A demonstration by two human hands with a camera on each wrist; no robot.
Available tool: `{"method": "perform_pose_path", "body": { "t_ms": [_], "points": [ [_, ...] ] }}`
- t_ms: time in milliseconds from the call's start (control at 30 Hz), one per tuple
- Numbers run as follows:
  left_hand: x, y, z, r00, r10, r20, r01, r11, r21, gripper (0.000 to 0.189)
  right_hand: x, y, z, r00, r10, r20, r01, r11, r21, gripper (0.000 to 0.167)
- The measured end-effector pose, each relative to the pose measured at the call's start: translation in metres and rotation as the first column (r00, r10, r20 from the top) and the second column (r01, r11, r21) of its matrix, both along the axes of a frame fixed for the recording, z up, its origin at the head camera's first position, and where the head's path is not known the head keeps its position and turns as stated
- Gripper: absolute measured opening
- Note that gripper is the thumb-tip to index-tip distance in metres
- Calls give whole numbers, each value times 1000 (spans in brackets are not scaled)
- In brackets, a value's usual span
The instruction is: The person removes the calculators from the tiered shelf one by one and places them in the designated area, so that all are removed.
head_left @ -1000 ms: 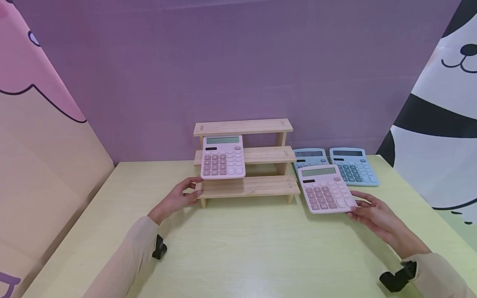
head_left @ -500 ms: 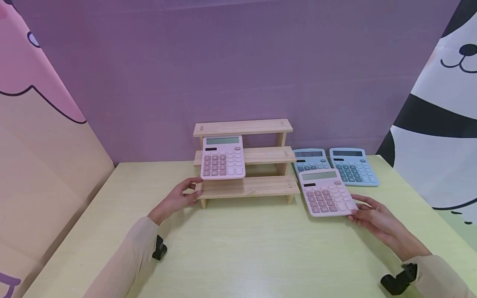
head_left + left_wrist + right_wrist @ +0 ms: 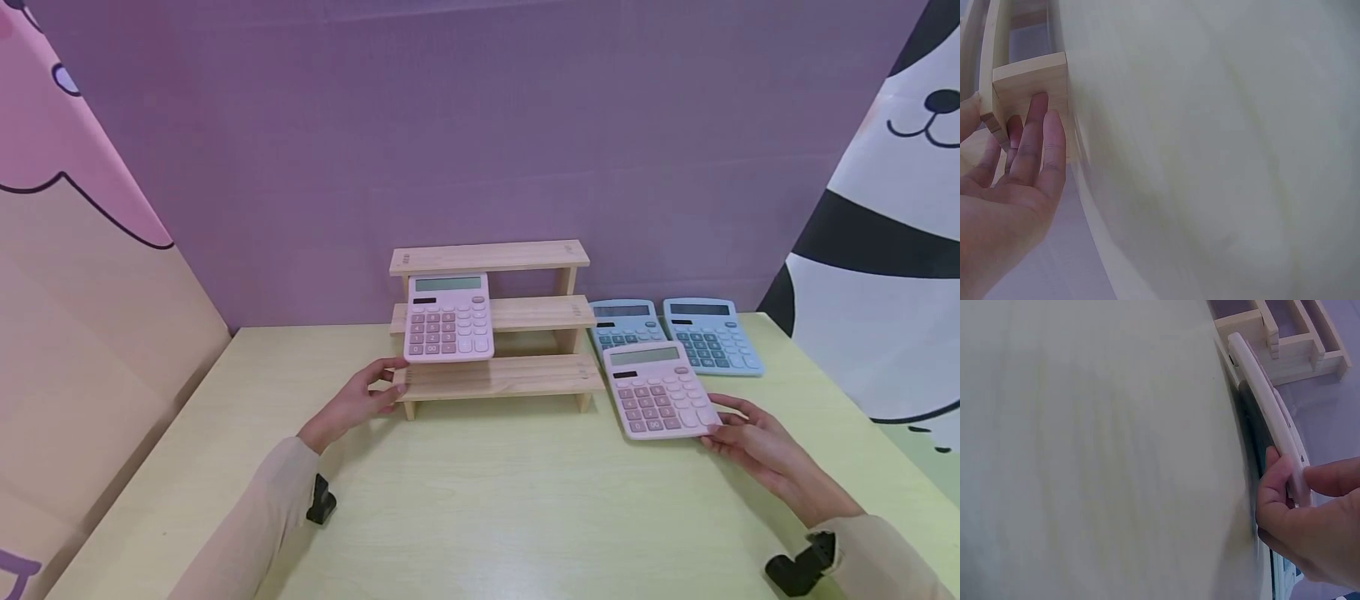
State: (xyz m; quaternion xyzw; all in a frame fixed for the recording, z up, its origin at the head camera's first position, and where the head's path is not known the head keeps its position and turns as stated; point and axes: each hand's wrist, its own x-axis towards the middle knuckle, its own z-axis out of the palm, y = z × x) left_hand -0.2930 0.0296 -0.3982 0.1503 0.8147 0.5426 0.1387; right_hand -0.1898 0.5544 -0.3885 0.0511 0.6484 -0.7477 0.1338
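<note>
My left hand (image 3: 356,398) holds the left end of the lowest step of a three-tier wooden display stand (image 3: 498,377). In the left wrist view its thumb is at the step's end and its fingers (image 3: 1029,156) reach against the side leg. A pink calculator (image 3: 449,318) leans upright on the left part of the stand, keys facing me. With thumb and fingers, my right hand (image 3: 757,442) pinches the lower right corner of a second pink calculator (image 3: 660,392), which is tilted up. The right wrist view shows this calculator (image 3: 1272,412) edge-on, close over the table.
Two blue calculators (image 3: 624,315) (image 3: 712,337) lie at the back right of the table (image 3: 480,508); the pink one partly covers the left blue one. A purple backdrop (image 3: 487,125) rises behind the stand, with cartoon panels at both sides.
The right hand has lowered the pink calculator slightly toward me, showing more of the blue one behind it. My left hand and the stand have stayed put.
</note>
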Motion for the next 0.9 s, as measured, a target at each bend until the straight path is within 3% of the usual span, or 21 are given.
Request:
{"method": "perform_pose_path", "body": {
  "t_ms": [433, 667, 900],
  "points": [
    [-1, -2, -2, 1000, 3, -4, -3, 1000, -4, 47, -2, -2, -2, 1000, -4, 3, 4, 988, 154, 49],
    [-2, -1, -2, 1000, 0, -1, 0, 1000, 3, 46, -3, -3, -3, 1000, 4, 25, -11, 961, 278, 67],
    [-1, -1, -2, 1000, 3, 4, -3, 1000, 7, 47, -4, -4, -2, 1000, 13, 21, -20, 929, 370, 70]
  ]
}}
